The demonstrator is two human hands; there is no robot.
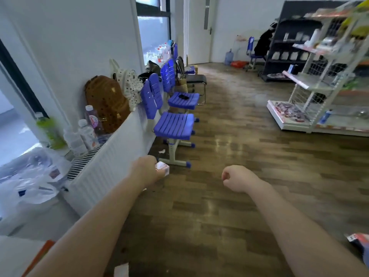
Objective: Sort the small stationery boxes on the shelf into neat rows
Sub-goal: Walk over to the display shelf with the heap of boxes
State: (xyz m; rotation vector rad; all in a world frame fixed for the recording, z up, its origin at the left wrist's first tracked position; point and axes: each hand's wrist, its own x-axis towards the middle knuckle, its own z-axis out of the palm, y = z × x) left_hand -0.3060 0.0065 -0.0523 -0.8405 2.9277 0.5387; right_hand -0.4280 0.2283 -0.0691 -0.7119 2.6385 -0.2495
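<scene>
I am holding a small white box in the left hand, fingers curled round it, out over the floor near the nearest blue chair. Only one end of the box is showing past the fingers, so I cannot tell how much of it is actually gripped

The right hand is hanging in a loose fist with nothing in it that I can see, well apart from the left

The white shelf is standing across the room to the right, well apart from both hands. Its tiers are blurring in this view; I cannot make out any rows on them

Risks, as I am judging them:
- The box is protruding from the fingers. If the hold is as shallow as it looks, a swing of the arm while walking could be enough to drop it on the floor
- Squeezing harder to compensate could be crushing thin card
- With the shelf this blurred, I would be choosing a row blind until closer; a wrong tier or a nudged neighbour is likely
- The chair legs are sitting close to the left hand's path, so a knock is possible
</scene>
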